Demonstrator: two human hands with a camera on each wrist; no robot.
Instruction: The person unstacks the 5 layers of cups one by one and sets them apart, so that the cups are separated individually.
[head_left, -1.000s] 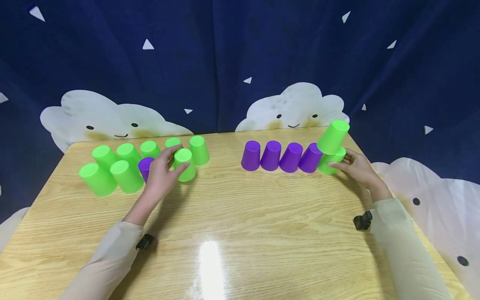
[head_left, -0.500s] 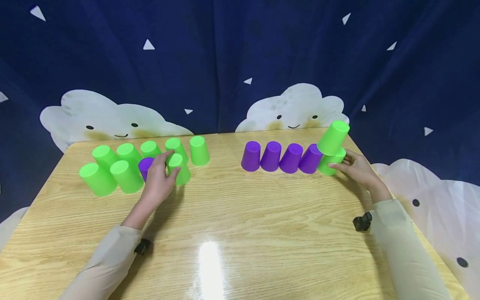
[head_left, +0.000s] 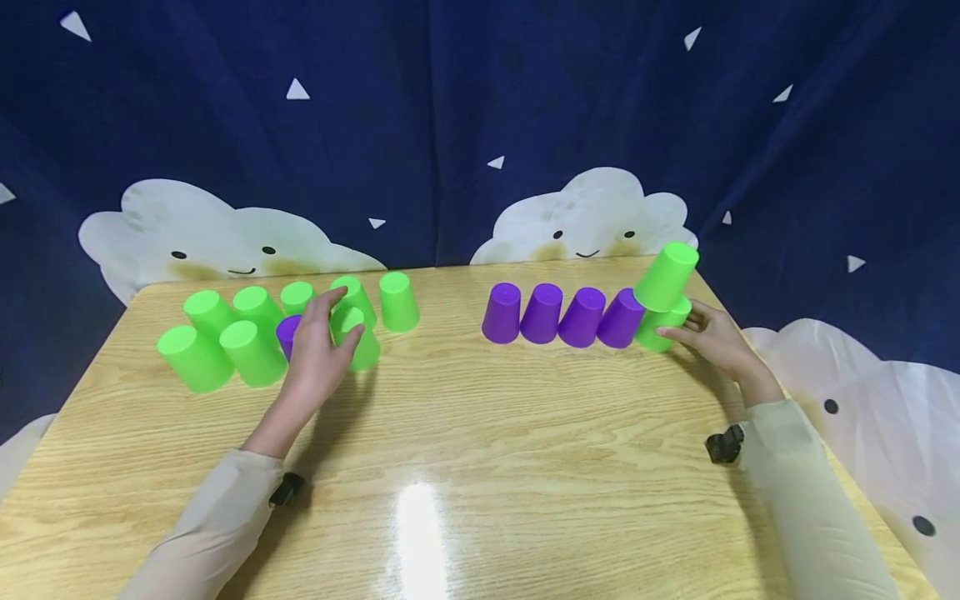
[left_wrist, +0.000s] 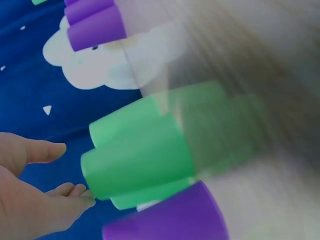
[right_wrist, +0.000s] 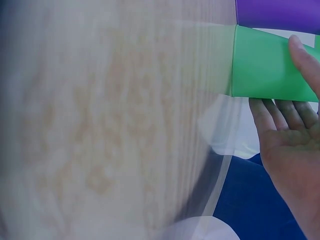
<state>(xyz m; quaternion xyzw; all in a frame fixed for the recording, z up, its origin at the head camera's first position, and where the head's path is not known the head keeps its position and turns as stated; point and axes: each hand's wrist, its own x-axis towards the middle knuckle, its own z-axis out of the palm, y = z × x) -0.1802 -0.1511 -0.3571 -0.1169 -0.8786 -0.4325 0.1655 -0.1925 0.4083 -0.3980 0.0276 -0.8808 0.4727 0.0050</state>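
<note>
My left hand [head_left: 318, 354] is spread beside an upside-down green cup [head_left: 366, 352] at the front of the left group. In the left wrist view the thumb and fingers [left_wrist: 75, 200] stand apart around that cup's narrow end, the thumb clear of it. A purple cup [head_left: 287, 336] is partly hidden behind this hand. At right, my right hand [head_left: 712, 337] holds a green cup [head_left: 654, 333], thumb across its front, fingers along its outer side. Over it another green cup [head_left: 666, 279] sits raised, seemingly bridging that cup and the purple cup [head_left: 621, 318] to its left.
Behind the left hand, a back row of green cups [head_left: 257, 308] stands upside down. A green cup [head_left: 399, 304] marks its right end. More purple cups [head_left: 542, 315] line up left of the right hand. The wooden table [head_left: 487, 467] meets a dark blue curtain [head_left: 450, 133].
My left hand moved the green cup slightly left and toward me, down beside the purple one, then its fingers spread off it. The right hand stays as it was.
</note>
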